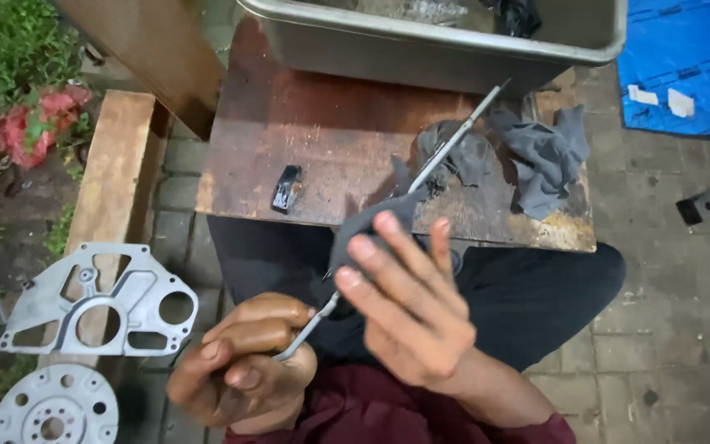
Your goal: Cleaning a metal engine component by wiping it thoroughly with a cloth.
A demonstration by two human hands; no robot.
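The thin metal rod [421, 177] has its long axis on a diagonal, running from the lower left near the person's lap to the upper right, where its tip ends just below the rim of the steel tray [454, 45]. The left hand [244, 366] is closed in a fist around the rod's lower end. The right hand [408, 308] sits further up the shaft, palm toward the camera, fingers extended and loosely curved, pressing a dark grey cloth [367, 230] against the rod's mid-section; the rod passes behind this hand and emerges above it. The rod is slim, straight and dull silver. It extends over a worn wooden tabletop [306, 131], stained reddish-brown, which carries crumpled grey rags [544, 156] and a small black object [287, 188]. Two flat cast-metal plates [96, 304] with cut-outs lie on the ground at left.
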